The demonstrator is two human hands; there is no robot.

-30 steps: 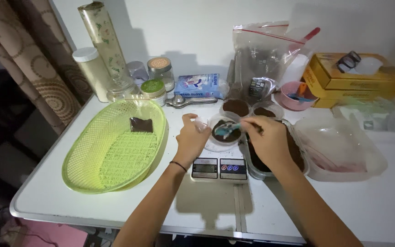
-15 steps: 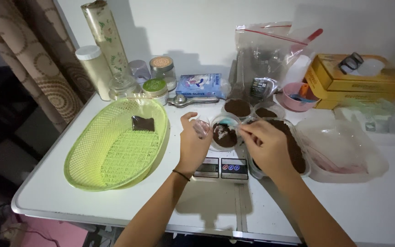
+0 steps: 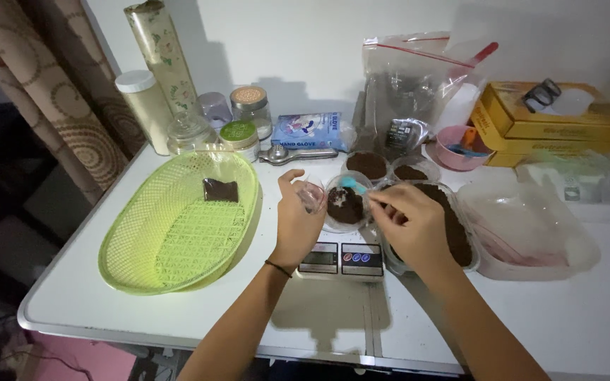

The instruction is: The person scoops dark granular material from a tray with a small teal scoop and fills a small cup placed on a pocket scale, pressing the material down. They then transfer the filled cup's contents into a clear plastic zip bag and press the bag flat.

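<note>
My left hand (image 3: 298,219) grips the left rim of a small clear cup (image 3: 345,204) partly filled with dark brown powder. The cup stands on a small digital scale (image 3: 340,258). My right hand (image 3: 411,227) pinches the handle of a small teal spoon (image 3: 353,186), whose bowl rests over the cup. Under my right hand lies a clear tub of the same dark powder (image 3: 453,226). Two more small cups of powder (image 3: 367,166) stand just behind.
A light green mesh basket (image 3: 178,233) with a dark packet (image 3: 219,189) lies at the left. Jars, a tall roll and a glove box line the back wall. A zip bag (image 3: 411,92), a pink cup (image 3: 460,148), a yellow box (image 3: 552,123) and a clear lid (image 3: 531,226) sit at the right.
My left hand shifted from beside the cup to gripping its rim. My right hand moved the spoon over the cup, and the cup now shows powder.
</note>
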